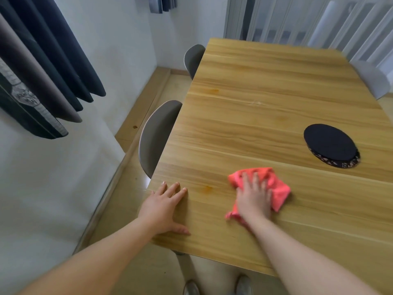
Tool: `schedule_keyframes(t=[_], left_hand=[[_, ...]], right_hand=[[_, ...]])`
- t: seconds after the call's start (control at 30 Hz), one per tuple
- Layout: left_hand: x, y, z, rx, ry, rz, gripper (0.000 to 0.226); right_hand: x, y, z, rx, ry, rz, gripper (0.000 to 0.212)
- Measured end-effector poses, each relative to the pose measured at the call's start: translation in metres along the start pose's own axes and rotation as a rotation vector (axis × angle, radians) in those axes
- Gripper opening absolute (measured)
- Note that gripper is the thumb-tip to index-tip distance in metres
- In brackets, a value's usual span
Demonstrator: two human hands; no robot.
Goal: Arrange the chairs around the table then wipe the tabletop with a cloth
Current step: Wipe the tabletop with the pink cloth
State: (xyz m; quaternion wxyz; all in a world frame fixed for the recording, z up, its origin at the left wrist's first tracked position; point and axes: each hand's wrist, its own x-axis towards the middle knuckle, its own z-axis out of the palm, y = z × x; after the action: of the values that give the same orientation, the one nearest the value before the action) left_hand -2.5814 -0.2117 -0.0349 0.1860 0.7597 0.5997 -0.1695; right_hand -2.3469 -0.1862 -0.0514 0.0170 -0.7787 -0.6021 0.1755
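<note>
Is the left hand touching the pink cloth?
No, the left hand lies flat on the bare tabletop, apart from the pink cloth, which is under the right hand.

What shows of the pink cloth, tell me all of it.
The cloth is coral pink, soft-looking fabric, crumpled into an uneven bunch. It lies on the wooden tabletop, close to its near edge. The right hand presses flat on its middle with straight, spread fingers; pink folds stick out past the fingertips, to the right and beside the wrist. Nothing else touches it.
</note>
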Motion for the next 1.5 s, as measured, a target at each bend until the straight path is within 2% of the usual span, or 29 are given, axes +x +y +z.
schedule_keyframes(t=[0.07,0.13,0.23,0.3,0.37,0.4,0.43,0.47,0.53,0.57,0.6,0.67,0.73,0.8,0.83,0.9,0.97,1.0,1.03,1.07,1.1,1.2,1.23,1.3,1.33,1.4,1.5], left_hand=[[-0.001,0.001,0.002,0.000,0.027,-0.008,0.122],[-0.001,0.001,0.004,-0.019,0.062,-0.035,0.128],[-0.002,0.003,0.004,-0.036,0.063,-0.063,0.134],[-0.003,0.003,0.001,-0.035,0.039,-0.059,0.135],[-0.003,0.000,-0.003,-0.021,0.018,-0.035,0.135],[-0.004,-0.005,-0.006,0.000,0.012,-0.012,0.134],[-0.004,-0.009,-0.008,0.026,0.004,0.017,0.133],[-0.005,-0.013,-0.010,0.049,-0.004,0.042,0.130],[-0.006,-0.017,-0.012,0.070,-0.004,0.069,0.127],[-0.006,-0.018,-0.014,0.072,0.003,0.074,0.126],[-0.006,-0.017,-0.015,0.072,0.006,0.077,0.126],[-0.005,-0.015,-0.017,0.071,-0.012,0.080,0.126],[-0.006,-0.016,-0.018,0.064,-0.036,0.078,0.125],[-0.006,-0.019,-0.020,0.067,-0.058,0.082,0.126],[-0.006,-0.021,-0.021,0.065,-0.069,0.089,0.126],[-0.007,-0.023,-0.024,0.052,-0.095,0.099,0.123],[-0.007,-0.024,-0.028,0.023,-0.110,0.114,0.120],[-0.006,-0.025,-0.030,0.004,-0.129,0.115,0.120],[-0.007,-0.024,-0.031,-0.008,-0.148,0.116,0.122],[-0.007,-0.024,-0.030,-0.020,-0.167,0.115,0.124],[-0.009,-0.022,-0.028,-0.032,-0.183,0.111,0.127],[-0.015,-0.013,-0.013,-0.058,-0.171,0.092,0.129],[-0.016,-0.010,-0.010,-0.091,-0.153,0.081,0.124],[-0.018,-0.007,-0.010,-0.255,-0.126,0.039,0.098],[-0.017,-0.007,-0.012,-0.383,-0.108,0.000,0.083],[-0.017,-0.006,-0.013,-0.579,-0.007,-0.087,0.065],[-0.017,-0.004,-0.008,-0.604,0.140,-0.173,0.055]], right_hand=[[-0.033,-0.030,0.022,-0.009,-0.050,-0.281,0.058],[-0.061,-0.039,0.030,-0.063,-0.021,-0.596,0.059],[-0.035,-0.026,0.016,-0.196,-0.050,-0.764,0.060],[0.000,-0.017,0.005,-0.132,-0.131,-0.475,0.061],[0.019,-0.023,-0.002,-0.040,-0.055,-0.179,0.056],[0.017,-0.033,-0.001,-0.008,-0.031,-0.135,0.055],[0.006,-0.044,0.004,-0.003,-0.056,-0.168,0.056],[-0.009,-0.052,0.012,-0.026,-0.091,-0.282,0.056],[-0.041,-0.056,0.026,-0.108,-0.082,-0.680,0.056],[-0.051,-0.053,0.022,-0.127,-0.122,-0.779,0.055],[-0.048,-0.048,0.017,-0.190,-0.088,-0.827,0.055],[-0.026,-0.032,0.011,-0.231,-0.085,-0.768,0.058],[-0.009,-0.024,0.004,-0.115,-0.128,-0.388,0.058],[-0.010,-0.037,0.005,-0.020,-0.050,-0.164,0.055],[-0.022,-0.050,0.012,-0.001,-0.064,-0.165,0.054],[-0.057,-0.075,0.033,-0.054,-0.048,-0.409,0.056],[-0.087,-0.084,0.041,-0.102,-0.145,-0.622,0.059],[-0.086,-0.082,0.039,-0.102,-0.202,-0.680,0.060],[-0.079,-0.074,0.034,-0.100,-0.159,-0.739,0.059],[-0.068,-0.061,0.030,-0.132,-0.182,-0.700,0.059],[-0.055,-0.044,0.024,-0.126,-0.180,-0.569,0.059],[-0.033,0.008,0.003,-0.073,-0.030,-0.142,0.056],[-0.033,0.017,0.000,-0.045,-0.007,-0.018,0.056],[-0.043,0.007,0.004,-0.002,-0.020,0.130,0.056],[-0.053,-0.011,0.011,-0.007,-0.044,0.109,0.055],[-0.081,-0.050,0.029,-0.047,-0.075,-0.166,0.058],[-0.107,-0.080,0.042,-0.079,-0.097,-0.528,0.068]])
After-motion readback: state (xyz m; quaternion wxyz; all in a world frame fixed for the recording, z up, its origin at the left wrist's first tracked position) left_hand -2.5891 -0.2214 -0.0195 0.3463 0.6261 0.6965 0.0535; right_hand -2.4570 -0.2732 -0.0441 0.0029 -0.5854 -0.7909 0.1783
